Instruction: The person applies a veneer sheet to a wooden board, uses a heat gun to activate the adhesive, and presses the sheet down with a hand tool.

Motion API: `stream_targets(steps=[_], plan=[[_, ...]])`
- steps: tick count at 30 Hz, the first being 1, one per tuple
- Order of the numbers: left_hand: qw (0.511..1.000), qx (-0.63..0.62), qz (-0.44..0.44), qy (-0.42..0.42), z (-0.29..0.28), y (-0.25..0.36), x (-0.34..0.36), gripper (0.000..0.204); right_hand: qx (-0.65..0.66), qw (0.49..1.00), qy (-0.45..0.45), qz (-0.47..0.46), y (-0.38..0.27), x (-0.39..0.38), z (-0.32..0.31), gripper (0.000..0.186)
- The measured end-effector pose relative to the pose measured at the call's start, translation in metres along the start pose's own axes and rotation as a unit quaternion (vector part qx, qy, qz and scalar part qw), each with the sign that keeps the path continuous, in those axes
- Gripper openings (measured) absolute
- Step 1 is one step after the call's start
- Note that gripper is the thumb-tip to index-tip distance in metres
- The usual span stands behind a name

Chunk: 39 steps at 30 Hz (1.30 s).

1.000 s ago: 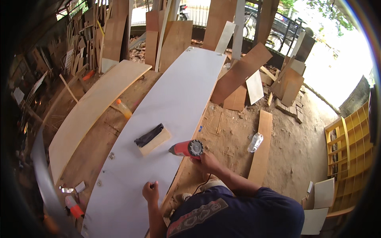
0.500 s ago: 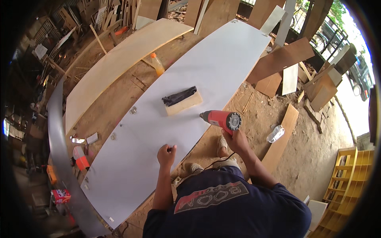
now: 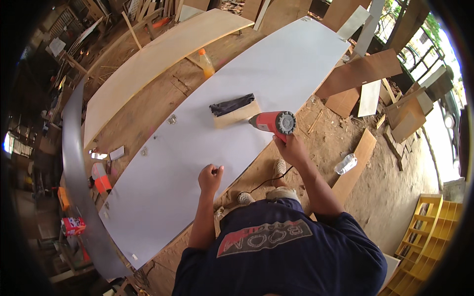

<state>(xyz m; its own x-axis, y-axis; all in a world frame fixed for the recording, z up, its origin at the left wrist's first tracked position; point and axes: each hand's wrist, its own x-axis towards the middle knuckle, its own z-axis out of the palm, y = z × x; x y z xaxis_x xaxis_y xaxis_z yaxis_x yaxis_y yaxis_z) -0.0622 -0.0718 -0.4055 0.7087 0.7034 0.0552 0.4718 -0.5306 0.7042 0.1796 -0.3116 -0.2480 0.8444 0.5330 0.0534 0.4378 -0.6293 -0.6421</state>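
Observation:
My right hand (image 3: 292,148) is wrapped round the grip of a red heat gun (image 3: 269,121). Its dark nozzle points left, close by the right end of a pale wooden block (image 3: 238,116). A folded black cloth (image 3: 232,104) lies along the block's far side. Both rest on a long white panel (image 3: 197,140) that stretches from near left to far right. Over the panel's near edge, my left hand (image 3: 211,179) is closed with thumb and fingers together; whatever it holds, if anything, is too small to tell. A dark cord (image 3: 266,182) runs below the heat gun.
Several small piles of metal bits (image 3: 172,119) sit along the panel's left edge. Beyond it are a bare wooden panel (image 3: 163,54) and an orange-capped bottle (image 3: 206,64). Loose boards (image 3: 358,74), a plastic bottle (image 3: 345,164) and a yellow shelf unit (image 3: 434,232) stand or lie to the right.
The heat gun has moved farther out and slightly left, bringing its nozzle nearer the block. My left hand stays closed over about the same part of the panel. The whole view has shifted slightly.

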Motion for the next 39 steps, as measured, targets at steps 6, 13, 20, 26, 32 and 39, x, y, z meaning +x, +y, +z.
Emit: stream_targets(steps=[6, 13, 20, 26, 32, 39], plan=[[1.0, -0.009, -0.003, 0.005, 0.001, 0.0, 0.0, 0.043, 0.0, 0.999, -0.004, -0.038, 0.005, -0.007, -0.023, 0.037], [1.0, 0.026, -0.015, -0.008, 0.0, 0.003, 0.003, 0.041, -0.019, 0.999, -0.028, 0.008, -0.002, -0.026, -0.042, 0.036], [0.998, 0.026, -0.043, -0.024, -0.004, 0.011, 0.004, 0.042, 0.0, 0.999, -0.051, 0.001, 0.003, -0.045, -0.052, 0.036], [1.0, 0.017, -0.025, -0.004, -0.002, 0.008, 0.001, 0.041, -0.013, 0.999, -0.037, 0.008, -0.005, -0.047, -0.052, 0.038], [0.999, 0.023, -0.029, -0.012, -0.001, 0.008, 0.003, 0.042, -0.022, 0.998, -0.059, 0.003, 0.006, 0.006, -0.03, 0.042], [0.999, 0.016, -0.027, -0.01, -0.001, 0.01, 0.001, 0.041, -0.052, 0.996, -0.069, -0.002, -0.011, 0.053, -0.01, 0.042]])
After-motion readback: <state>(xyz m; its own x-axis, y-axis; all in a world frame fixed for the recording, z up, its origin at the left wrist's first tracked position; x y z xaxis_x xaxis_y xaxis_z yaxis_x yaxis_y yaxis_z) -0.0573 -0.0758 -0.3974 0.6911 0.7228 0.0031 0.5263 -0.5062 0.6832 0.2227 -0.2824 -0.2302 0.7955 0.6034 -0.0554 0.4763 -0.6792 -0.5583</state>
